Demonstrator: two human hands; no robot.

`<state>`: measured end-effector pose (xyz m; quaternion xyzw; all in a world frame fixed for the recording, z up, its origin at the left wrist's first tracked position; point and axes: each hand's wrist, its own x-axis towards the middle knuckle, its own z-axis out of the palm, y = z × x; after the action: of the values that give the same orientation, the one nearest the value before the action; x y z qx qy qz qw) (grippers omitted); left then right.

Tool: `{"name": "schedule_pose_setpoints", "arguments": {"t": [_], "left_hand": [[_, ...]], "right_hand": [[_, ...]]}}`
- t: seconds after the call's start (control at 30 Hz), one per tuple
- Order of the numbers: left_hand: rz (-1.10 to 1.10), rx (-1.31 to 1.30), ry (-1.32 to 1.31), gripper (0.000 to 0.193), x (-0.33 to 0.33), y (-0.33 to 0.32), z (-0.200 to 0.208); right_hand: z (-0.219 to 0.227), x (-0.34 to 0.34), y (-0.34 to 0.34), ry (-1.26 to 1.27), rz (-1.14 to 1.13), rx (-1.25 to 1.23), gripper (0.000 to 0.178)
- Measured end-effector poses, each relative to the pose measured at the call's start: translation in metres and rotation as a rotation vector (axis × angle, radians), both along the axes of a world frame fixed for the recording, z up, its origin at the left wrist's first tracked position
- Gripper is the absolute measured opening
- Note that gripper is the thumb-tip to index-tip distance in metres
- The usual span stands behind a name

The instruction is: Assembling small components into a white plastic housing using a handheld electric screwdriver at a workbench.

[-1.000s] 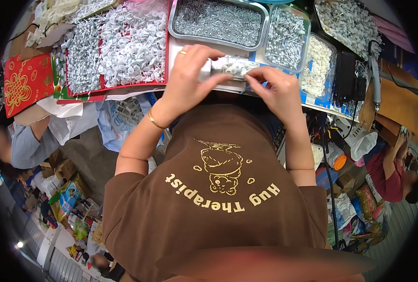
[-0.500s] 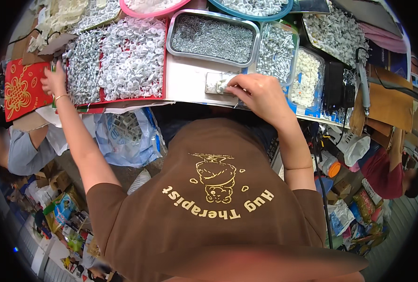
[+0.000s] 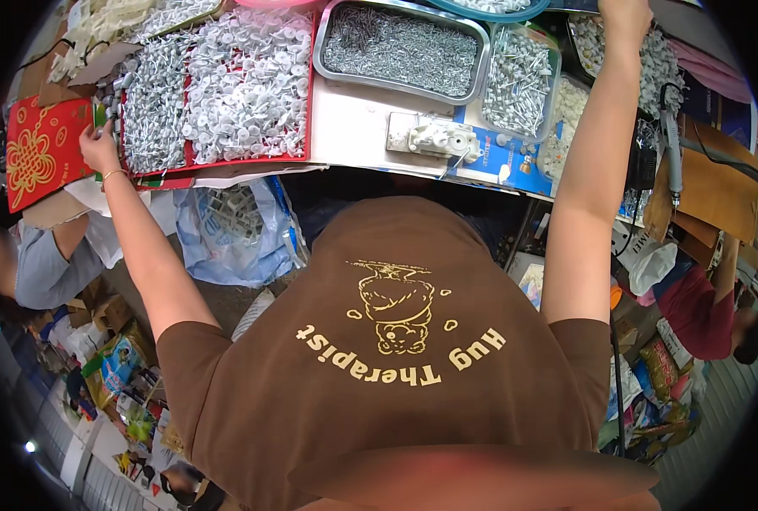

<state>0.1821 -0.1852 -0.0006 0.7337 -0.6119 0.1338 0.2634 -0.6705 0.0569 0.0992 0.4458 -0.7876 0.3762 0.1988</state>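
My left hand (image 3: 100, 151) is at the far left, between a red card with a gold knot pattern (image 3: 48, 153) and a heap of small dark grey pieces (image 3: 116, 98). Its fingers look apart, with nothing visible in them. My right arm stretches to the far right, where my right hand (image 3: 628, 19) is over a box of small white plastic parts (image 3: 590, 44); its fingertips are cut off by the picture's upper edge. On the white work surface in front of me lies a small white plastic assembly (image 3: 441, 136), with neither hand on it.
Beside my left hand stands a red tray (image 3: 309, 128) of metal and white plastic pins. A steel tray (image 3: 317, 64) of small screws and a clear tub (image 3: 556, 85) of pins sit farther right. A pen-shaped electric tool (image 3: 673, 157) hangs at the right. Other people are on both sides.
My right hand has left the white assembly and swung far up to the right, over the box of white parts. My left hand has stayed by the dark pieces, its fingers slightly more drawn in.
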Motion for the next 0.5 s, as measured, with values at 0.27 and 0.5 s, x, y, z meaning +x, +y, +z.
{"name": "schedule_pose_setpoints", "arguments": {"t": [0.27, 0.5], "left_hand": [[-0.071, 0.141, -0.006, 0.026, -0.012, 0.015, -0.005], [-0.305, 0.347, 0.091, 0.033, 0.009, 0.008, 0.007]], "right_hand": [[0.034, 0.068, 0.012, -0.302, 0.267, -0.205, 0.023], [-0.009, 0.110, 0.045, -0.779, 0.558, -0.200, 0.015]]}}
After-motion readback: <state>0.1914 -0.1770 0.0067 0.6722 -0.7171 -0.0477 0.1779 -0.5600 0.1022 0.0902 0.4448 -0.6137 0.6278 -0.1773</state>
